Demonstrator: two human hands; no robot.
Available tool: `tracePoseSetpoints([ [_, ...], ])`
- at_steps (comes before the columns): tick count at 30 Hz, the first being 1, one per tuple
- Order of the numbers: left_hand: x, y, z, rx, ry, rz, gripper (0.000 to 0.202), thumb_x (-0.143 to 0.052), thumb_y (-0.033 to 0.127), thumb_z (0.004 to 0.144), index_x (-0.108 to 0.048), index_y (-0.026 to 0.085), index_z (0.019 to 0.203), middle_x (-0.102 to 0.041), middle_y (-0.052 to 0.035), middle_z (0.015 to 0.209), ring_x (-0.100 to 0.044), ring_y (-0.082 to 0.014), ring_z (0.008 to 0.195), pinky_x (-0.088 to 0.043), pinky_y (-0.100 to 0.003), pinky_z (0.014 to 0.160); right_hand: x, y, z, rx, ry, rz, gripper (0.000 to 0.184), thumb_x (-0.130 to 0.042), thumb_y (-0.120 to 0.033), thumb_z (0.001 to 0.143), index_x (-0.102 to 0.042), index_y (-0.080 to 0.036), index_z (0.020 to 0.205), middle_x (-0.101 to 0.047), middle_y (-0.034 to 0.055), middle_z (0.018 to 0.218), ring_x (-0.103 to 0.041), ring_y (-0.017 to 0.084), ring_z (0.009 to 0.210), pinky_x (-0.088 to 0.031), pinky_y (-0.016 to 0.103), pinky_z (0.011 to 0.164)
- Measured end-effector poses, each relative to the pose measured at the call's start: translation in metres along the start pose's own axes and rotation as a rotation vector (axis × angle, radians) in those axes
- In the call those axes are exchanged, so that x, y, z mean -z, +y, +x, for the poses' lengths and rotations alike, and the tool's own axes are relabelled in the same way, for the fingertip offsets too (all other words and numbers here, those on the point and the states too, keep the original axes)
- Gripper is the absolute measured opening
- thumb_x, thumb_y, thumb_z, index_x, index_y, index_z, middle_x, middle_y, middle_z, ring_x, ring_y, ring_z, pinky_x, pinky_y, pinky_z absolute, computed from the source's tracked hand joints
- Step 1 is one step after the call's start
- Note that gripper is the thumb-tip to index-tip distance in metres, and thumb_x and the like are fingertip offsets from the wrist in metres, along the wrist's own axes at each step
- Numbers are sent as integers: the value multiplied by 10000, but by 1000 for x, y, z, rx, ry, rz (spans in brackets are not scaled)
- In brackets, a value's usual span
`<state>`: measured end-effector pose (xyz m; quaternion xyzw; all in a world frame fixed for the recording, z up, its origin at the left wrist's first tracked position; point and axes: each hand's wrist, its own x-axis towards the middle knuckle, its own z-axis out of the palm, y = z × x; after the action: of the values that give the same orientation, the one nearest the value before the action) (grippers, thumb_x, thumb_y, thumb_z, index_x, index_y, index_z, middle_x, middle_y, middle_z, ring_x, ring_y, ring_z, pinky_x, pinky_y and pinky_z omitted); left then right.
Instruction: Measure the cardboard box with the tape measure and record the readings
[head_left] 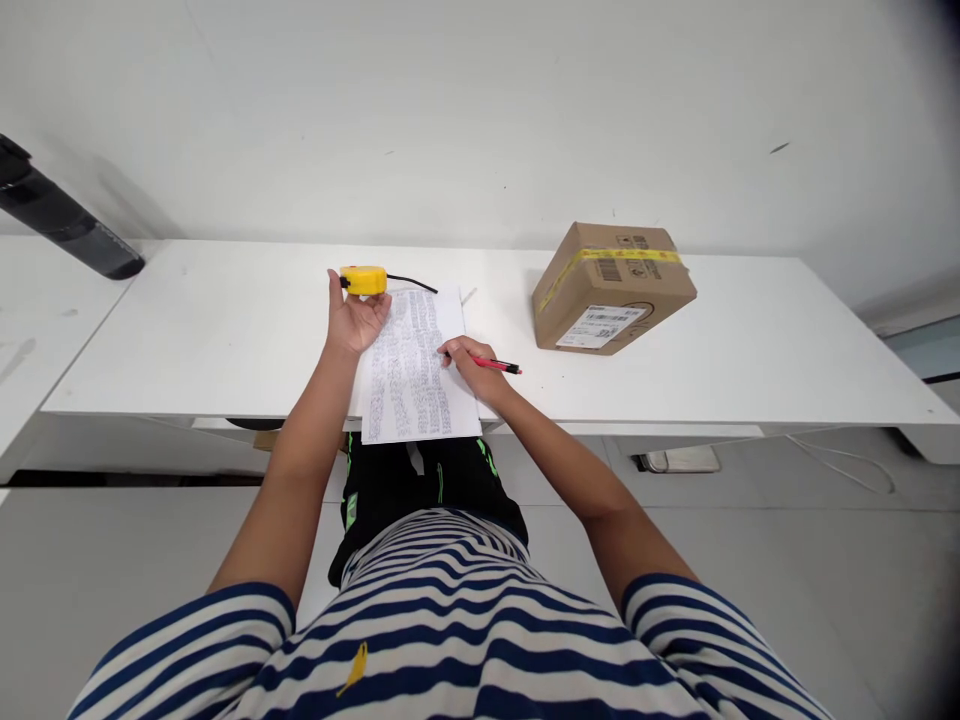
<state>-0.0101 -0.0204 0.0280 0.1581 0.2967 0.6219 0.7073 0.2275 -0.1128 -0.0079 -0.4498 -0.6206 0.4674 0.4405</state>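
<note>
My left hand [355, 318] holds a yellow tape measure [364, 280] palm up, near the top left corner of a sheet of paper. A black strap [412, 283] trails from the tape measure to the right. In my right hand [472, 362] is a red and black pen [495, 363], its back end pointing right and its tip hidden by the fingers. That hand rests on the right side of the paper [409, 375], which is covered in columns of small handwriting. The sheet's lower edge hangs over the front of the table.
A taped cardboard box [600, 290] with a white label stands on the white table [735, 350] to the right. At the far left is a dark cylinder [67, 215]. A pale wall [465, 120] runs behind the table. A cable [840, 465] lies on the floor.
</note>
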Motion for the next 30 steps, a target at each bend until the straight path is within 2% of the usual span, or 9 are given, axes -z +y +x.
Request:
tracePoseSetpoints([
  [3, 2, 4, 2, 0, 61, -62, 534, -491, 748, 942, -669, 260, 1066, -699, -57, 967, -671, -104, 745, -590, -160, 612, -2, -3, -4, 7, 125, -67, 508, -446, -649, 984, -712, -231, 874, -659, 5, 747, -628, 180, 795, -483, 339, 805],
  [6, 6, 6, 6, -29, 104, -82, 533, -472, 739, 956, -668, 255, 1062, -691, -64, 947, -675, -120, 776, -585, -159, 579, -2, -5, -2, -62, 171, -78, 471, -445, -594, 986, -703, -227, 843, -632, -2, 718, -613, 179, 770, -471, 336, 786],
  [9, 9, 5, 8, -74, 121, -4, 569, -447, 724, 973, -668, 217, 1107, -702, -106, 974, -722, -175, 892, -636, -221, 632, 0, -6, 3, -121, 91, -46, 357, -486, -477, 953, -683, -223, 799, -611, -8, 685, -599, 176, 758, -458, 334, 785],
  [12, 8, 3, 6, -64, 60, 107, 653, -451, 751, 954, -658, 169, 1167, -705, -168, 1088, -743, -228, 995, -664, -274, 672, 4, -7, 5, -174, -3, -20, 152, -549, -352, 876, -653, -242, 892, -621, -33, 666, -585, 170, 724, -443, 320, 744],
  [14, 5, 1, 3, -64, -6, 140, 674, -518, 764, 918, -634, 171, 1215, -698, -178, 1137, -743, -255, 1052, -673, -295, 694, 6, -8, 6, -178, -48, -19, 138, -548, -332, 861, -644, -244, 908, -623, -36, 658, -574, 165, 702, -433, 312, 719],
  [18, -1, -3, 1, -54, -40, 160, 652, -594, 743, 893, -622, 185, 1229, -694, -152, 1101, -739, -273, 1112, -677, -300, 730, 9, -11, 6, -160, -108, -82, 237, -535, -371, 880, -663, -216, 754, -608, -4, 645, -547, 161, 677, -420, 314, 691],
  [23, 1, -9, 6, -33, -13, 173, 509, -578, 684, 941, -643, 238, 1177, -711, -80, 1026, -761, -201, 988, -670, -273, 746, 8, -10, 4, -126, -52, -214, 339, -526, -441, 916, -593, -224, 665, -570, -9, 654, -533, 168, 686, -415, 328, 707],
  [27, 4, -18, 10, 17, 1, 229, 453, -650, 586, 945, -630, 208, 1194, -703, -72, 904, -747, -144, 799, -650, -218, 681, 5, -7, 2, -91, -22, -258, 395, -520, -495, 929, -516, -236, 631, -591, -1, 688, -562, 181, 728, -428, 340, 749],
  [30, 5, -26, 8, -9, -35, 328, 486, -753, 523, 889, -589, 240, 1248, -707, -52, 890, -722, -123, 714, -638, -219, 668, 4, -4, 1, -80, -25, -272, 386, -518, -490, 928, -515, -239, 635, -611, 2, 695, -578, 185, 741, -439, 342, 762],
])
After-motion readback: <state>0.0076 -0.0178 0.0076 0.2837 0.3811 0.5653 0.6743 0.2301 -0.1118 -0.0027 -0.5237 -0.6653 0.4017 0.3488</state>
